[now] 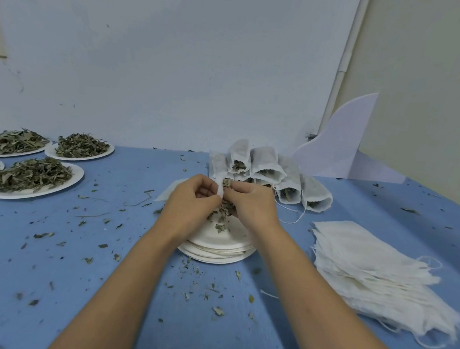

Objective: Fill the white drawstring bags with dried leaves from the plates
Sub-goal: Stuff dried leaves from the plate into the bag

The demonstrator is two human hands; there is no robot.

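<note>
1. Fingers (207, 185) of the left hand (191, 201) pinched the rim of a white drawstring bag (220, 192), held just above a stack of empty paper plates (214, 254) in the middle of the blue table (97, 274).
2. The right hand (251, 205), touching the left, kept its fingers curled round a clump of dried leaves (223, 211) at the bag's mouth.
3. Both hands hid most of the bag, and how full it was could not be told.
4. A few loose leaves lay on the top plate of the stack, directly under the hands.
5. Behind the hands, filled bags (267, 167) lay piled by the wall, their open mouths turned toward the camera with leaves showing inside and thin strings trailing onto the table.
6. To the right, a fanned stack of flat empty bags (371, 259) lay near the plate stack but apart from it.
7. At the far left, several heaped plates of leaves (30, 177) sat close together, well apart from the hands.
8. Leaf crumbs (216, 310) were scattered across the table, many of them in front of the plate stack and between the forearms.
9. A white board (338, 146) stood at the back right, just beside the filled bags.
</note>
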